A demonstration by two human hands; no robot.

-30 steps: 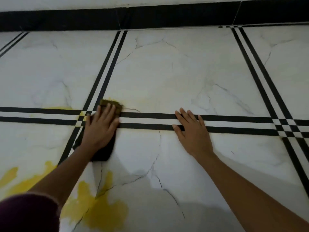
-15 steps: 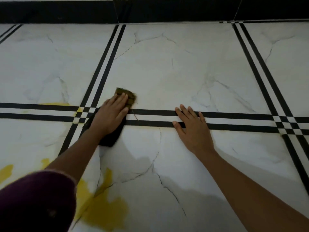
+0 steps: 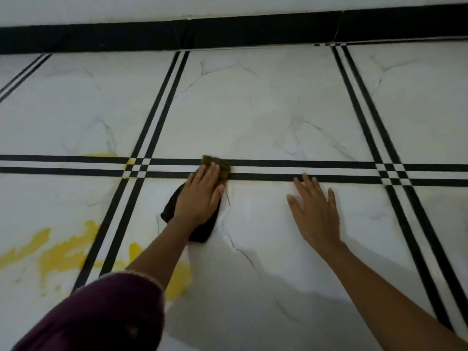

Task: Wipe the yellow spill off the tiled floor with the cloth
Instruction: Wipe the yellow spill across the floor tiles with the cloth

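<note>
My left hand [image 3: 200,196] presses flat on a dark cloth [image 3: 202,231] whose far edge is stained yellow-green and lies across the black double stripe of the tiled floor [image 3: 266,117]. Most of the cloth is hidden under the hand. The yellow spill [image 3: 63,254] spreads over the tile at the lower left, and part of it continues beside my left forearm near the maroon sleeve. A thin yellow smear [image 3: 101,155] sits along the stripe to the left. My right hand [image 3: 316,211] rests flat on the white tile, fingers spread, holding nothing.
A black skirting band [image 3: 253,31] runs along the base of the wall at the top. Black double stripes cross the white marble-patterned tiles left and right of my hands. My maroon sleeve [image 3: 101,315] covers the lower left corner.
My left hand has slid the cloth to the right along the stripe, away from the stripe crossing. My right hand has stayed planted on the tile.
</note>
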